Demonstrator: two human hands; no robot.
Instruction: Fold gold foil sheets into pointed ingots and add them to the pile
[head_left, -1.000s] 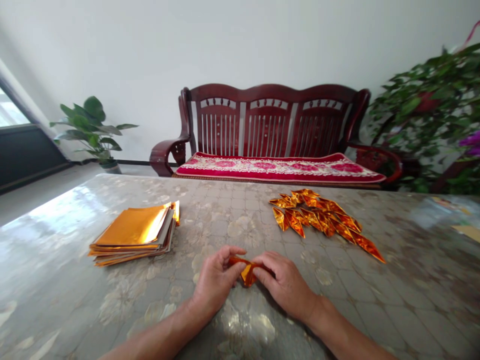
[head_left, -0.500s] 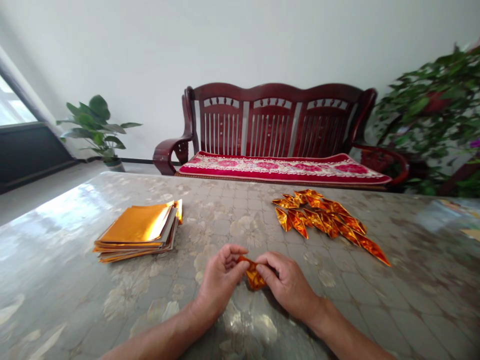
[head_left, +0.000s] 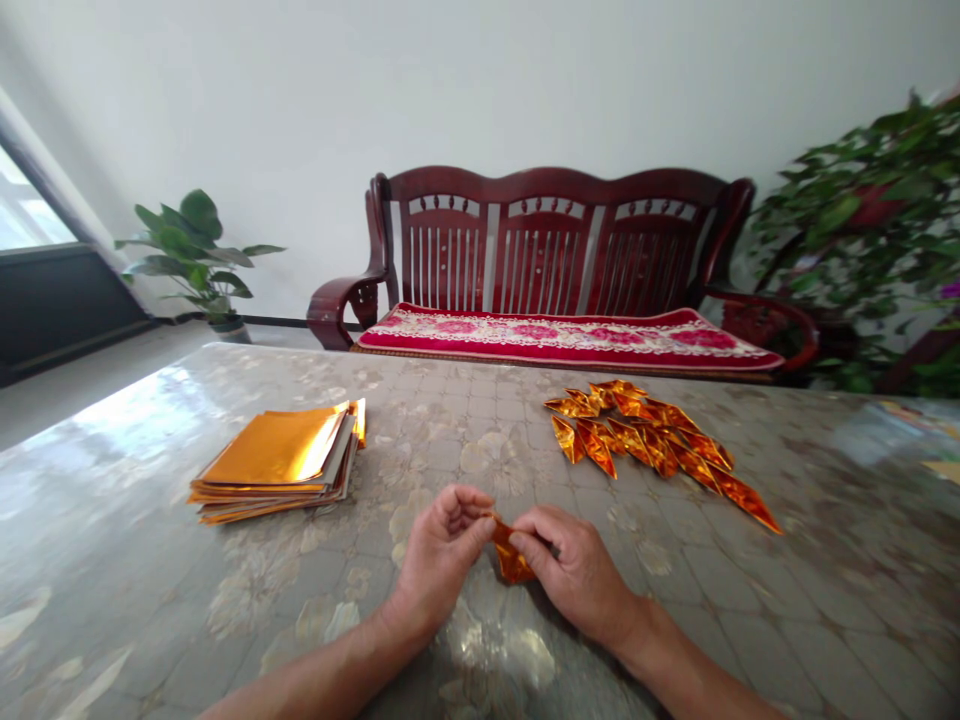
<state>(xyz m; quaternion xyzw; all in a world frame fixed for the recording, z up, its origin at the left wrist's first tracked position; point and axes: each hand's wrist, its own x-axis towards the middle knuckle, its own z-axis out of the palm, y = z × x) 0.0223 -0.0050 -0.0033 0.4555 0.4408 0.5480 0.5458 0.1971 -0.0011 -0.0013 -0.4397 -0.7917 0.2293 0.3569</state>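
Observation:
Both hands meet over the near middle of the table, pinching one small folded piece of gold foil paper (head_left: 510, 556). My left hand (head_left: 439, 555) grips its left end with curled fingers. My right hand (head_left: 574, 570) grips its right end between thumb and fingers. A stack of flat gold foil sheets (head_left: 281, 460) lies to the left, beyond my left hand. A pile of several folded gold foil pieces (head_left: 652, 440) lies to the right, beyond my right hand.
The table (head_left: 150, 590) has a glossy floral cover. Behind it stands a dark red wooden bench (head_left: 547, 260) with a red cushion. A potted plant (head_left: 191, 255) is at the back left, a leafy plant (head_left: 862, 230) at the right. Papers (head_left: 907, 425) lie at the table's far right.
The view shifted slightly to the left. My hands have turned and worked the folded foil piece between the fingers, staying in about the same spot.

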